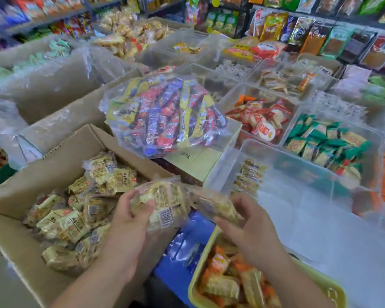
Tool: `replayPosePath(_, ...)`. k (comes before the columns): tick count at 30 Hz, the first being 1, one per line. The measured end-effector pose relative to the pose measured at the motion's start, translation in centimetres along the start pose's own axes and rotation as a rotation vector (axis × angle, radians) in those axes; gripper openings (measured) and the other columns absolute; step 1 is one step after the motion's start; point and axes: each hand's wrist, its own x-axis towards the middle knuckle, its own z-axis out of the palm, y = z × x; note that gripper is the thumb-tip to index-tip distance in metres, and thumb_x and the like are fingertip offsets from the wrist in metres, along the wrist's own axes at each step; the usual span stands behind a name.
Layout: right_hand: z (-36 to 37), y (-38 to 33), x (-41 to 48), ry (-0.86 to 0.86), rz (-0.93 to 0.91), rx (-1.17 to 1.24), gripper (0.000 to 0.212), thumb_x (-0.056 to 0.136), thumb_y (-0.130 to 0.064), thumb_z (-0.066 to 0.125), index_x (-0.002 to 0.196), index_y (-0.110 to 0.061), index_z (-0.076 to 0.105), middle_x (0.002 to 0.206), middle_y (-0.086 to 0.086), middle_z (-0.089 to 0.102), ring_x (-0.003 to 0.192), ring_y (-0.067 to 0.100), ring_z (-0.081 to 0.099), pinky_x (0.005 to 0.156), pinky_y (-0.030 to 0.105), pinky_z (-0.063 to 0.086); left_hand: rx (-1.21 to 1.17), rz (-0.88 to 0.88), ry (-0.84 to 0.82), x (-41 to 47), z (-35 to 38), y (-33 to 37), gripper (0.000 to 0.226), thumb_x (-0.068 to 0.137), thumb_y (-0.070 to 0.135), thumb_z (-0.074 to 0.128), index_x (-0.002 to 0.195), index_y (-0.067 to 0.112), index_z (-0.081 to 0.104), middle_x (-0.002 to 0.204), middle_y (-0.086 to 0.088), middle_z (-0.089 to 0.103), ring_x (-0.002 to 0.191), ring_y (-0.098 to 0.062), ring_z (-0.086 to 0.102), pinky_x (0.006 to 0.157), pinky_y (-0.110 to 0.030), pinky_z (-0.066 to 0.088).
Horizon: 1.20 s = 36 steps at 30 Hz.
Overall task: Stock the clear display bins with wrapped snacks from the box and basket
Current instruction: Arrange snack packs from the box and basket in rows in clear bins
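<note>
Wrapped snacks in pale yellow crinkly plastic [60, 225] fill the big brown cardboard box [11, 196] near us on the left. Our left hand [131, 216] is over the right edge of the box. Its fingers and thumb curl round one pale yellow snack pack [162, 205] with a white barcode sticker on it. Our right hand [249, 221] is just beside it, to the right. It grips a second pale pack [218, 207], which is too blurry for us to read. The two packs almost touch in the middle.

Under our right hand sits a yellow plastic basket [333, 290], near us on the right. It holds orange and yellow wrapped snacks [222, 283]. Between the box and the basket we see something blue and shiny [187, 238].

Just past our right hand is a big clear plastic bin [282, 153]. A few small yellow packs [251, 174] stand in a row against its left wall. Farther off, another clear bin holds red and orange packs [260, 121]. The bin to its right holds green and yellow packs [325, 143].

A see-through bag of red, blue and yellow bars [165, 116] lies on a closed yellow-brown carton [198, 161] in the middle. Shelves of bright packets [320, 34] stand far away on the right.
</note>
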Motion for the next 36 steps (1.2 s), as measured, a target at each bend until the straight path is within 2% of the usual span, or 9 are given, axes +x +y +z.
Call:
replayPosePath(3,-2.0,1.3,0.5,0.170,-0.246,-0.153,0.041,0.068,-0.005,0.070,0.092,-0.036,0.055,0.114,-0.019,0.059,0.111,0.005,0.059,0.089,0.017,0.048,-0.005,-0.001,-0.010,-0.2,2.0,-0.2,0.034,0.094,0.036,0.071,0.090,0.068,0.060,0.117,0.021,0.058,0.106,-0.018,0.065,0.087,-0.057,0.060)
replayPosePath(9,-3.2,4.8,1.0,0.264,-0.408,-0.314,0.065,0.054,0.017,0.079,0.097,-0.024,0.054,0.124,0.003,0.061,0.121,0.021,0.057,0.103,0.012,0.039,-0.013,-0.143,-0.191,-0.1,6.8,-1.1,0.029,0.082,0.030,0.077,0.106,0.045,0.071,0.128,0.001,0.068,0.105,-0.036,0.073,0.073,-0.058,0.063)
replayPosePath(13,-4.2,6.2,1.0,0.266,-0.362,-0.412,0.064,0.060,-0.003,0.080,0.115,-0.027,0.058,0.118,-0.007,0.066,0.120,0.014,0.054,0.104,0.020,0.041,0.089,-0.103,-0.242,1.2,9.8,-1.6,0.026,0.093,0.025,0.074,0.112,0.043,0.068,0.134,0.000,0.063,0.109,-0.034,0.071,0.069,-0.050,0.064)
replayPosePath(18,-6.1,7.1,2.6,0.337,-0.171,-0.442,0.045,0.078,-0.038,0.068,0.122,-0.035,0.062,0.088,-0.026,0.059,0.090,0.010,0.057,0.075,0.023,0.046,0.302,-0.064,-0.341,3.4,13.7,-2.1,0.026,0.096,0.027,0.071,0.109,0.049,0.065,0.128,-0.014,0.062,0.104,-0.047,0.066,0.064,-0.033,0.061)
replayPosePath(21,-8.0,8.6,4.4,0.285,0.037,-0.248,0.032,0.087,-0.052,0.061,0.118,-0.045,0.065,0.087,-0.021,0.064,0.089,0.005,0.059,0.073,0.023,0.048,0.350,-0.059,-0.353,5.0,15.7,-2.1,0.030,0.096,0.032,0.069,0.110,0.057,0.061,0.134,0.001,0.061,0.101,-0.031,0.072,0.067,-0.032,0.062)
replayPosePath(24,-10.7,10.5,8.0,0.328,0.089,-0.326,0.031,0.092,-0.047,0.068,0.122,-0.036,0.069,0.109,-0.017,0.071,0.099,0.009,0.064,0.078,0.033,0.054,0.387,-0.053,-0.280,6.6,16.6,-2.6,0.027,0.095,0.037,0.069,0.111,0.056,0.058,0.121,0.013,0.062,0.073,0.002,0.070,0.050,-0.016,0.053)
replayPosePath(26,-12.6,11.7,11.3,0.366,0.070,-0.417,0.031,0.093,-0.038,0.072,0.122,-0.031,0.070,0.111,-0.010,0.072,0.097,0.013,0.067,0.076,0.030,0.053,0.430,-0.065,-0.236,7.6,16.8,-3.1,0.027,0.095,0.042,0.068,0.116,0.054,0.057,0.116,0.019,0.059,0.067,0.006,0.065,0.043,-0.011,0.046)
replayPosePath(32,-13.7,14.6,18.3,0.245,-0.024,-0.610,0.044,0.086,0.001,0.066,0.127,-0.015,0.070,0.120,0.007,0.071,0.113,0.030,0.063,0.093,0.035,0.051,0.393,-0.048,-0.231,8.8,16.6,-4.5,0.020,0.097,0.040,0.066,0.110,0.049,0.055,0.129,0.020,0.054,0.101,-0.004,0.058,0.088,-0.044,0.054)
replayPosePath(36,-12.6,17.0,20.2,0.170,-0.045,-0.686,0.046,0.087,0.005,0.061,0.128,-0.013,0.069,0.123,0.010,0.071,0.112,0.034,0.064,0.090,0.042,0.055,0.385,-0.040,-0.243,9.1,16.2,-5.6,0.021,0.096,0.040,0.067,0.110,0.048,0.054,0.128,0.023,0.056,0.105,-0.009,0.058,0.093,-0.046,0.053)
